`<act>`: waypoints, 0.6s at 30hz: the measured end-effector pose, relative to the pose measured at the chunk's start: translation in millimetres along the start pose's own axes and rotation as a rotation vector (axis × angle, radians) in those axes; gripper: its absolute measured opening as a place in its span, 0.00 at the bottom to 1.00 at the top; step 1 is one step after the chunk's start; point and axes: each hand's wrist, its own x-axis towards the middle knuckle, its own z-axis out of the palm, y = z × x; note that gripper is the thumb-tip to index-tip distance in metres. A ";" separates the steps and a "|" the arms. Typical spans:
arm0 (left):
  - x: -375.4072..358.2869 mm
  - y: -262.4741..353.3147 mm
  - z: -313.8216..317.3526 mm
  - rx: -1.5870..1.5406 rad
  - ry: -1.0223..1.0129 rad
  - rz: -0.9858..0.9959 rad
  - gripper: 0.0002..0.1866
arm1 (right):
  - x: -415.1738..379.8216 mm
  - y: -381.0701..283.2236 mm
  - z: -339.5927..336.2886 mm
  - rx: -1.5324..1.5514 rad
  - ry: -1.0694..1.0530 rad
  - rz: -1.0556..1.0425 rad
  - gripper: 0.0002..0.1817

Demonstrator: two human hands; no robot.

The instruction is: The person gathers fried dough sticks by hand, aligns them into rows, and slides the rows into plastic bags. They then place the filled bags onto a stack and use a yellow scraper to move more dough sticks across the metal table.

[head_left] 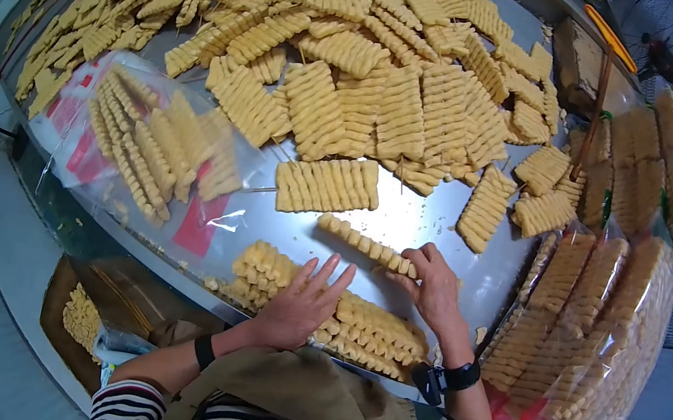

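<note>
My right hand (435,290) grips the right end of a ridged golden dough cake (362,242), which is turned on its narrow edge above the metal tabletop. With fingers spread, my left hand (303,308) rests on a stack of similar cakes (374,329) along the near edge of the table. Another cake (327,186) lies flat just beyond the held one, beside a thin stick-like thing (259,189). To the left, a clear plastic bag with red print (204,223) holds several cakes standing side by side.
A large heap of cakes (363,62) covers the far side of the table (434,218). Filled clear bags (576,333) stand at the right, near fans (654,41). Below the table's left edge sits a cardboard box (58,305) with crumbly pieces.
</note>
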 end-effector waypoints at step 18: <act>6.7 -1.8 -15.9 -0.015 -0.086 -0.018 0.24 | 128.8 -35.3 66.1 -0.054 -0.094 -0.504 0.37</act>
